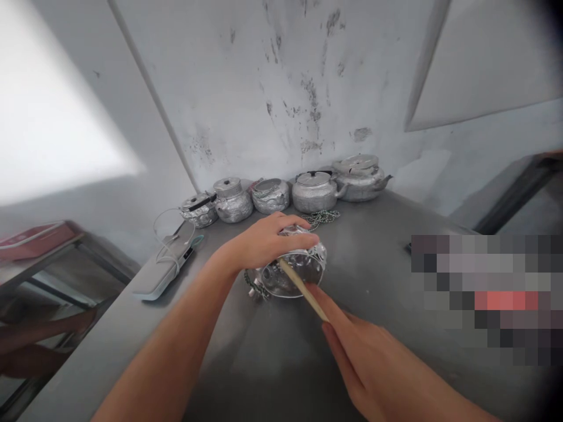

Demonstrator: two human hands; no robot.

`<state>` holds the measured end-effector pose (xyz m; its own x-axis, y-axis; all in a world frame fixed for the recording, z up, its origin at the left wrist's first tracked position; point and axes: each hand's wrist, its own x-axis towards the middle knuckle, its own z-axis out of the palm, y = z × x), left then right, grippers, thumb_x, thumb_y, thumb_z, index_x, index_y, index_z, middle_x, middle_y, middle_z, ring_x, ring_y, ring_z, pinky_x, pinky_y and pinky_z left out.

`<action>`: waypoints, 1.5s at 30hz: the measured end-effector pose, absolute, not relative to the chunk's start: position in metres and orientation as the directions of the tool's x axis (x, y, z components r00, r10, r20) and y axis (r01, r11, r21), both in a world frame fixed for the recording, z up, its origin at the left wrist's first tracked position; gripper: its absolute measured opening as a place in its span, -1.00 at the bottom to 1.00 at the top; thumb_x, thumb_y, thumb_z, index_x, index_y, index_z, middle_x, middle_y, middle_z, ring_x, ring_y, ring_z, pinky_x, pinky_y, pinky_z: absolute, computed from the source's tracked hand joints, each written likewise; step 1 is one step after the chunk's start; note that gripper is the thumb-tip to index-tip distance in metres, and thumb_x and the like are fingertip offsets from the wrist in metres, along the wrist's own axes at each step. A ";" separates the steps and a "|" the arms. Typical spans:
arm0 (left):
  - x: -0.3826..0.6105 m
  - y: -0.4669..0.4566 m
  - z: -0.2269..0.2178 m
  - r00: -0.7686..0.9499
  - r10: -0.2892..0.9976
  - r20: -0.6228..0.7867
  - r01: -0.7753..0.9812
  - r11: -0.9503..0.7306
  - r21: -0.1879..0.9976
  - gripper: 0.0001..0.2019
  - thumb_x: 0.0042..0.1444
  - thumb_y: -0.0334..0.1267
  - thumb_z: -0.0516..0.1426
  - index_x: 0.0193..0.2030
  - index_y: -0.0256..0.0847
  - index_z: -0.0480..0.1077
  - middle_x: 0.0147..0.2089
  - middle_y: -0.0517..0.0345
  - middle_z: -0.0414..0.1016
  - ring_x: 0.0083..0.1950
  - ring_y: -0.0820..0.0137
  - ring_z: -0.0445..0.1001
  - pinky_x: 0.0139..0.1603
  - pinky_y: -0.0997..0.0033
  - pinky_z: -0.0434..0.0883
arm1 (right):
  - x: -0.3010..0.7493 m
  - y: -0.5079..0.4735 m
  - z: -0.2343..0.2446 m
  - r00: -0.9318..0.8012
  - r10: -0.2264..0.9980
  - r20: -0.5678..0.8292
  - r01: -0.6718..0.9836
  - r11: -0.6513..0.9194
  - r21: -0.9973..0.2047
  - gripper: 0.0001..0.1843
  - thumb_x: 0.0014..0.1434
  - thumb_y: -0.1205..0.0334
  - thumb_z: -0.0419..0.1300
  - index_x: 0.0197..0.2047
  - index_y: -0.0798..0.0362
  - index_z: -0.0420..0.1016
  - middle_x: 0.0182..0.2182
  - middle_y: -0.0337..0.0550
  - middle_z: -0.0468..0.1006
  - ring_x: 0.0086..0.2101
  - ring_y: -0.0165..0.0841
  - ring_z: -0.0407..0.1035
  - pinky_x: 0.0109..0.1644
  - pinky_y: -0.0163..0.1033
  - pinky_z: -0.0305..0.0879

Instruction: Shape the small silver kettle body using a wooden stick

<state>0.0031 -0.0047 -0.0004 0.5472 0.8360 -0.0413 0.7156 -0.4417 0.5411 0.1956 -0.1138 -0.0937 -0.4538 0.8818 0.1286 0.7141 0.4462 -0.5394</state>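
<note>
The left hand (268, 241) is clasping the metal pot (318, 251) mid-way across the worktop (264, 375), mouth facing the near edge. The right hand (358, 347) is gripping the wooden stick (305, 291), slanting from the mouth toward near right. Kettles (314, 197) are lining the far edge; open room is extending rightward.

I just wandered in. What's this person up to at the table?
They have both hands at a dented metal pot, tipped so its opening faces them. The left hand lies over its upper side, while the right hand holds a stick with its far end at the opening. Five other pots line the back of the table, by the wall, and a grey case with a white cable lies to the left.
</note>
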 end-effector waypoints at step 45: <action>0.004 -0.004 -0.002 0.541 0.841 -0.036 0.704 -0.429 0.567 -0.49 0.26 0.29 0.05 0.23 0.15 0.39 0.32 0.19 0.29 0.25 0.12 0.34 0.24 0.19 0.27 | 0.197 -0.114 -0.092 -0.405 0.899 0.166 0.692 0.420 -0.587 -0.40 0.42 0.26 -0.21 0.48 -0.01 -0.02 -0.05 0.01 0.69 -0.23 -0.19 0.65 -0.18 -0.07 0.61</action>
<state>0.0037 -0.0040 -0.0024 0.5406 0.8405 -0.0356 0.7036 -0.4285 0.5669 0.1970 -0.1138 -0.0916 -0.4048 0.8993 0.1658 0.6925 0.4199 -0.5867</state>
